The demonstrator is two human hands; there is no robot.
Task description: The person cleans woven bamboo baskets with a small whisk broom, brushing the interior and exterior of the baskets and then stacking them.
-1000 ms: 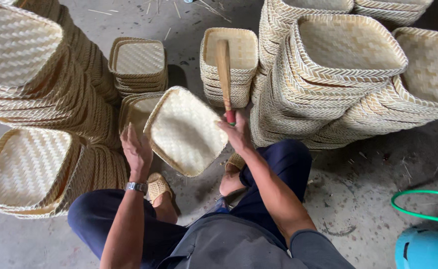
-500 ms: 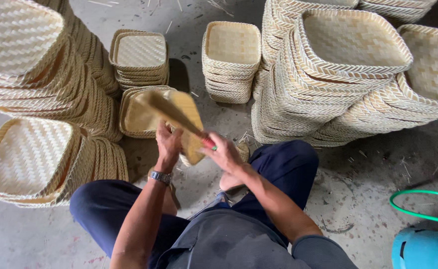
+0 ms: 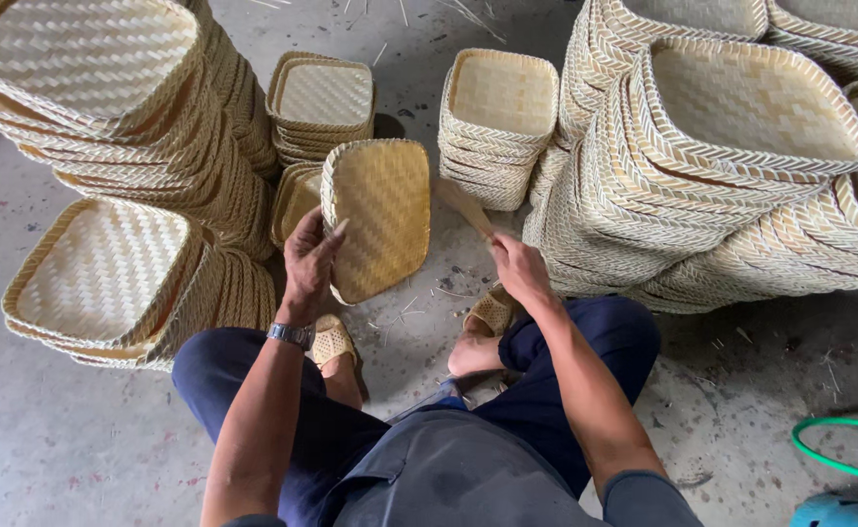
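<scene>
My left hand (image 3: 310, 260) grips the left rim of a square woven bamboo tray (image 3: 380, 217), held tilted with its brown underside facing me. My right hand (image 3: 519, 269) is closed around a flat wooden stick (image 3: 464, 206), which points up and left, just right of the tray and apart from it. Both hands are in front of my knees, above the concrete floor. A watch sits on my left wrist.
Stacks of woven trays surround me: tall piles at left (image 3: 107, 107), a leaning pile at lower left (image 3: 107, 278), two short stacks ahead (image 3: 322, 102) (image 3: 497, 117), large piles at right (image 3: 732, 156). A green hose (image 3: 839, 454) lies at bottom right.
The tray has been flipped from its pale inside to its brown underside. The stick swung from across the tray over to its right side, clear of it.
</scene>
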